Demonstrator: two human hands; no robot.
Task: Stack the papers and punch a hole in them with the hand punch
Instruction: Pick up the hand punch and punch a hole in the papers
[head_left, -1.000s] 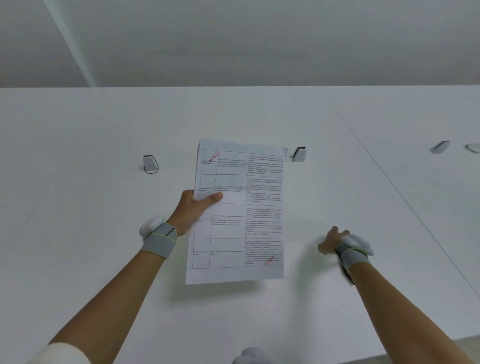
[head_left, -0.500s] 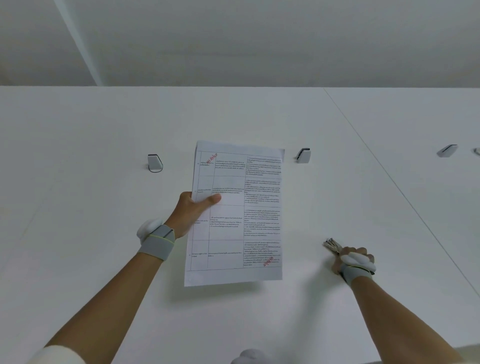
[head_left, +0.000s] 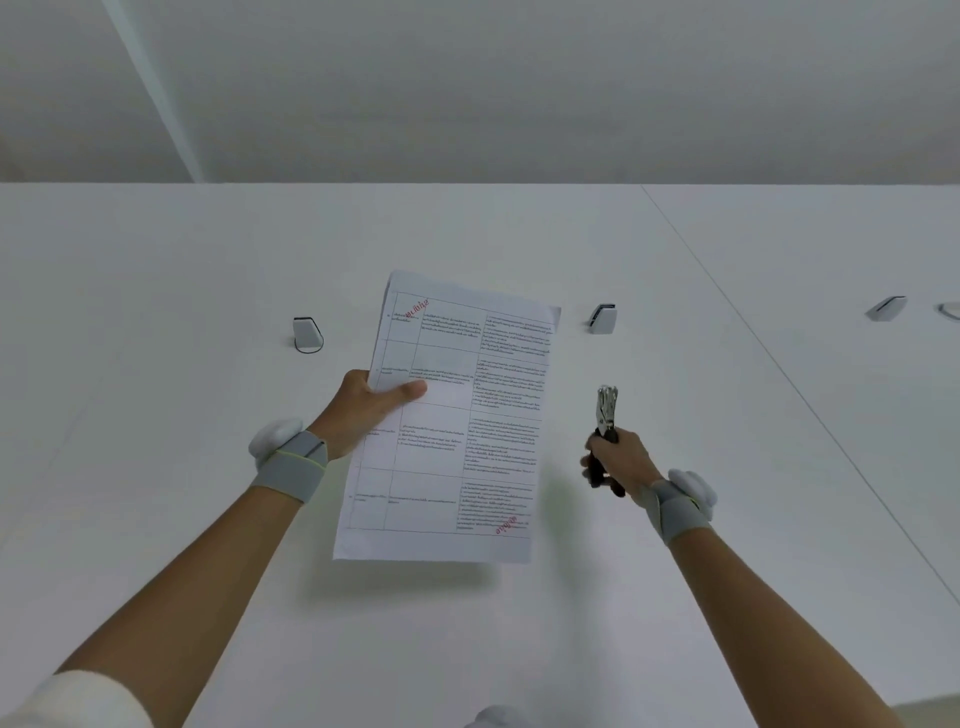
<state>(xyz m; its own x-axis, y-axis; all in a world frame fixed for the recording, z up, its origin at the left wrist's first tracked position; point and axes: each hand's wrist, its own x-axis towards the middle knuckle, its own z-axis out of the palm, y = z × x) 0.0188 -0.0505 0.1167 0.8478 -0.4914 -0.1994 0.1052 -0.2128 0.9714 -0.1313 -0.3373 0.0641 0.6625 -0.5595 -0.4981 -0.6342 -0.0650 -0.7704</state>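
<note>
A stack of printed papers (head_left: 457, 447) with table lines and red stamps hangs above the white table, tilted slightly to the right. My left hand (head_left: 363, 410) grips its left edge, thumb on top of the page. To the right of the sheets, my right hand (head_left: 618, 462) is closed around the dark handles of a metal hand punch (head_left: 606, 410). The punch's silver head points up and away from me, a short gap from the papers' right edge.
The white table (head_left: 156, 415) spreads across the view, with a seam (head_left: 779, 364) running diagonally on the right. Small grey-white blocks stand at the left (head_left: 307, 334), centre right (head_left: 602, 318) and far right (head_left: 887, 307). A round white object (head_left: 950, 310) shows at the right border.
My right hand picked the hand punch up from the table and raised it, swinging its head upward beside the papers. The left hand kept holding the papers, nearly still.
</note>
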